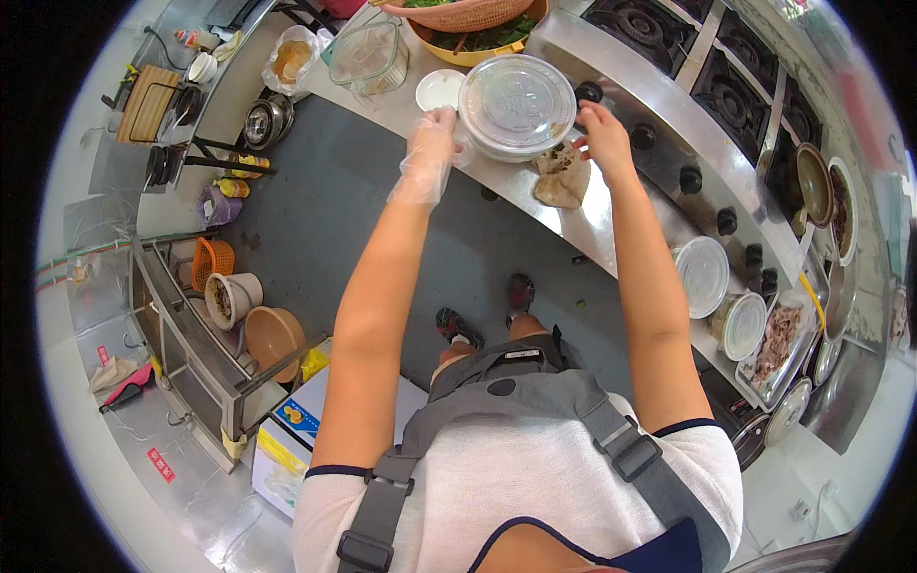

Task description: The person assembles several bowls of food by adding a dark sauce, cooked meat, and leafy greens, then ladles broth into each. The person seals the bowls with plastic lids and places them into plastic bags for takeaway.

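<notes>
A round plastic container with a clear lid (517,104) stands on the steel counter's front ledge (516,188), between my two hands. My left hand (432,140), in a clear plastic glove, is at the container's left side; whether its fingers grip the rim I cannot tell. My bare right hand (605,140) is beside the container's right edge with its fingers apart and nothing seen in them. Just below that hand lies a crumpled brown cloth (562,179), partly over the ledge. A small white dish (440,90) sits to the left of the lid.
Behind the container are a yellow basin of greens (469,57) and a glass box (369,57). Gas burners (637,27) line the right, with black knobs (690,179) facing the ledge. Lidded tubs (701,277) and a tray of meat (777,344) stand farther right. A sink frame (193,358) is at left.
</notes>
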A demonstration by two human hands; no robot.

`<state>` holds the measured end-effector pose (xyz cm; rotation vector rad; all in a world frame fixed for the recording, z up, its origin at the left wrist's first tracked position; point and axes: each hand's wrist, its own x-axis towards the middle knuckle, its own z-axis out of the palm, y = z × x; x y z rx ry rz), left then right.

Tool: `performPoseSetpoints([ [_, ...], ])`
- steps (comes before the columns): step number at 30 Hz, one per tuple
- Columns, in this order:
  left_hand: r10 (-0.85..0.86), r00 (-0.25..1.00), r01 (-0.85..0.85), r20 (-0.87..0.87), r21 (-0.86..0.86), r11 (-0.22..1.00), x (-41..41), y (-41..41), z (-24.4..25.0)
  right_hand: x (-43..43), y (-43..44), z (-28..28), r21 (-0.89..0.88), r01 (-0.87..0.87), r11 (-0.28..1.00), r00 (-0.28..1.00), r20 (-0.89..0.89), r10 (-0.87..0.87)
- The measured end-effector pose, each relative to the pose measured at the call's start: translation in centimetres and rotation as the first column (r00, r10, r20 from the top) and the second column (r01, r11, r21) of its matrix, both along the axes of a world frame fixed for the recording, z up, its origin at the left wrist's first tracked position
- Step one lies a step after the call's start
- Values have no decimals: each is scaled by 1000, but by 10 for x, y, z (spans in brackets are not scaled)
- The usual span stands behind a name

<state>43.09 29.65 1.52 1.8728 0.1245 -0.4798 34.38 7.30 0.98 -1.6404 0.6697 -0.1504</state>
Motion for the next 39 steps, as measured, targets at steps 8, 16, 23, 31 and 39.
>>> performPoseSetpoints([
  [8, -395, 874, 230, 283, 475, 849, 33, -11, -74, 31, 2, -39, -46, -334, 941, 938, -112, 327],
  [16, -263, 893, 148, 366, 313, 938, -7, 8, -41, 8, 29, 12, -71, -348, 935, 937, -7, 348],
  [23, -174, 915, 68, 364, 286, 956, -94, 118, 13, -38, 106, 61, -40, -561, 827, 828, -35, 560],
  [31, 376, 898, -419, 228, 186, 889, -265, 312, 61, -113, 307, 70, -15, -820, 572, 572, -22, 820],
  [39, 416, 782, -623, 465, 611, 488, -484, 536, 108, -223, 589, 53, -24, -990, 136, 119, 352, 929],
])
